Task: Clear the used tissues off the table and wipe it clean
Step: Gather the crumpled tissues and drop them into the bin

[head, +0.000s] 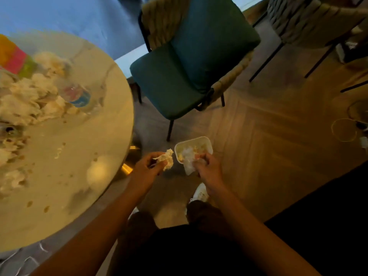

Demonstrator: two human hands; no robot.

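Observation:
A round pale table (65,196) fills the left side, with a heap of crumpled used tissues (29,98) at its far left and crumbs scattered over its top. My left hand (147,166) is past the table's edge, shut on a crumpled tissue (168,159). My right hand (208,168) grips the near rim of a small white bin (205,142) on the floor, together with its clear plastic liner. Tissues lie inside the bin.
A plastic bottle (77,94) lies on the table beside the tissues, with a colourful box (14,58) behind it. A teal chair (191,62) stands beyond the bin. Another chair (310,22) and cables (344,130) are on the wooden floor at right.

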